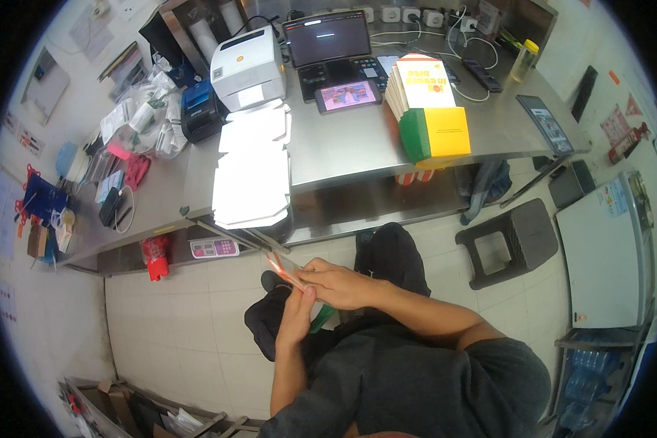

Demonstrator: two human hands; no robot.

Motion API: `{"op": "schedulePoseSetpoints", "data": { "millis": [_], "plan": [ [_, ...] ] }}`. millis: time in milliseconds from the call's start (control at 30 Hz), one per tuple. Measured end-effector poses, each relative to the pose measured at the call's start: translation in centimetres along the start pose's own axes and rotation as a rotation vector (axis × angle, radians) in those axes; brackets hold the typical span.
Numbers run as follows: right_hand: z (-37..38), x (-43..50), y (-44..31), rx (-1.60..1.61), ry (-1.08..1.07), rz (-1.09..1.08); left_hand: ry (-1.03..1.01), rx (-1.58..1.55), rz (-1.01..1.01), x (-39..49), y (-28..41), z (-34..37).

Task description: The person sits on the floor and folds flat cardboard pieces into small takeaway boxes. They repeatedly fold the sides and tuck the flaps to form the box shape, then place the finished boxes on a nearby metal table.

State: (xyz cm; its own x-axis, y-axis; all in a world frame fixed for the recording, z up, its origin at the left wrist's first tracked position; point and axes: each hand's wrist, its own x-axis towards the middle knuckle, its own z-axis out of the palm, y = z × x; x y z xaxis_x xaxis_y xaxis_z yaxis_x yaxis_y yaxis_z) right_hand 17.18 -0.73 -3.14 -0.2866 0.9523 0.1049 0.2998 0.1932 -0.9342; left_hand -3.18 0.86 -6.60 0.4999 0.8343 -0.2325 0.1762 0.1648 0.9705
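Above my lap, both hands hold a printed paperboard carton [284, 272] with red and white stripes and a green part. My left hand [295, 315] grips its lower side, the thumb pointing up along it. The fingers of my right hand [339, 283] press on its upper side, partly hiding it. On the steel table [334, 153] stand nested folded cartons [424, 82], with a yellow and green one [448, 131] at the front. A stack of white paperboard blanks [252, 186] lies at the table's near edge, to the left of them.
A label printer [249, 68], a laptop [328, 46], a phone [349, 97] and a tablet [546, 125] are on the table. Plastic bags [148, 117] crowd its left part. A dark stool [506, 243] stands on the floor at right, near a white fridge [605, 257].
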Motion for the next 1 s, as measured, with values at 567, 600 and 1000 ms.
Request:
{"op": "schedulePoseSetpoints", "data": {
  "millis": [567,600,1000],
  "plan": [
    [-3.3,-0.8,-4.4,0.658,0.139,0.418,0.170,-0.371,0.141,-0.8,2.8,-0.5],
    [-2.7,-0.4,-4.4,0.768,0.276,0.340,0.116,-0.386,0.216,-1.1,2.8,0.2],
    [-5.2,-3.7,-1.6,0.684,0.344,0.032,0.074,-0.563,0.288,2.2,5.4,3.7]
  ]
}}
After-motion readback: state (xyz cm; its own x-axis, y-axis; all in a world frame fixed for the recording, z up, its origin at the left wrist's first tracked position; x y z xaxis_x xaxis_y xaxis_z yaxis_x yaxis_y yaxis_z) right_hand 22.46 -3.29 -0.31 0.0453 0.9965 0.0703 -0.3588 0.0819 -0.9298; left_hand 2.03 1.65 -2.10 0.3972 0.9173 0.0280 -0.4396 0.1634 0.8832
